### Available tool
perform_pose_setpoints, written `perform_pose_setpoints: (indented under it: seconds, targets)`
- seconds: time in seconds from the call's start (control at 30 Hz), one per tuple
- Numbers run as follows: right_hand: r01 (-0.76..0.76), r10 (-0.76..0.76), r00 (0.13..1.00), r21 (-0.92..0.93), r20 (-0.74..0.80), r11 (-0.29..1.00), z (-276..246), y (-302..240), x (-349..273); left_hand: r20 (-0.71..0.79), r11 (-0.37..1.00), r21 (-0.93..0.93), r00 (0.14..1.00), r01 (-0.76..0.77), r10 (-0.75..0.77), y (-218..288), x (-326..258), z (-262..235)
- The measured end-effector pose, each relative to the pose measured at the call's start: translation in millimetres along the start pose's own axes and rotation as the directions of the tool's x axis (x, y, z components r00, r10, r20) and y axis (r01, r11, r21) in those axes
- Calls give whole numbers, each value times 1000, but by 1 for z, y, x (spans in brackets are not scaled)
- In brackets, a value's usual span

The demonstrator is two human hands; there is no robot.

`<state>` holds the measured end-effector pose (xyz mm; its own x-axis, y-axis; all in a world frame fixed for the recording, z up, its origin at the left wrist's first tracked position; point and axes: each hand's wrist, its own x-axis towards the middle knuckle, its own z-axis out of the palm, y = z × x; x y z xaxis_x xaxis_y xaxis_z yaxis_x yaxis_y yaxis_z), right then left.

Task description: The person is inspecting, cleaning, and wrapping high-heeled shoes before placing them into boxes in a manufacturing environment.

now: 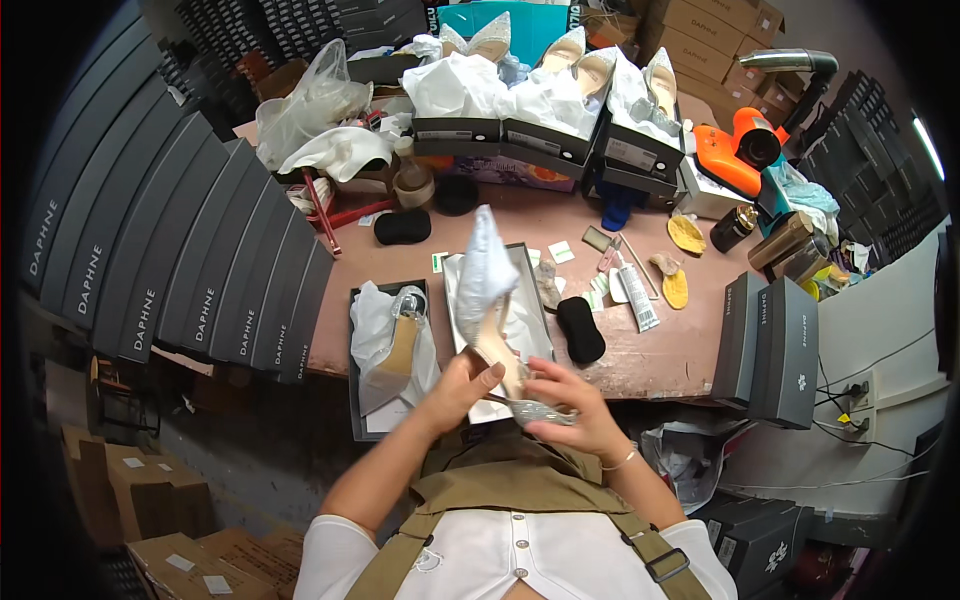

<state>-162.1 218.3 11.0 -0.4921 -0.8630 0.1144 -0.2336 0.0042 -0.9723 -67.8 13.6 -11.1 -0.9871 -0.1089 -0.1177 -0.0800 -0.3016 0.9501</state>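
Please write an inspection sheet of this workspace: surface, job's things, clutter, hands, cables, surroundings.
Surface: brown worktable, crowded.
Job's things: silvery high-heeled shoe held over an open shoe box; second open box with tissue paper.
Clutter: glue tube, black pads, orange tool, boxed shoes.
Hands: left hand and right hand both grip the shoe.
Cables: wires at right wall.
Surroundings: stacked grey box lids, cardboard cartons.

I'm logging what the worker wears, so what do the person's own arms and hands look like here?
Both forearms are bare, with no gloves on the left hand or the right hand. A thin bracelet circles the right wrist. Short white sleeves cover the upper arms, under olive dungaree straps.
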Motion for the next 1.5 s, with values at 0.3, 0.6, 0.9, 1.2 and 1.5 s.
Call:
perform_pose_setpoints:
  seconds: [0.3, 0.6, 0.9, 1.2, 1.5]
  targets:
    - [185, 153, 950, 887, -271, 422, -40, 53, -45, -40, -148, 988, 999, 40, 3, -60, 165, -86]
    - [292, 138, 954, 929, -267, -225, -49, 71, -44, -334, 619, 760, 697, -198, 634, 187, 88, -148]
    - [341, 100, 928, 927, -358, 152, -45, 43, -62, 230, -112, 969, 631, -221, 741, 169, 104, -51]
    - [21, 234, 952, 802, -199, 598, -43, -37, -71, 79, 359, 810, 693, -464, 717, 71, 38, 25]
    - [-51, 312, 942, 866, -125, 498, -9, 0, -33, 200, 218, 917, 859, -333, 470, 70, 3, 3]
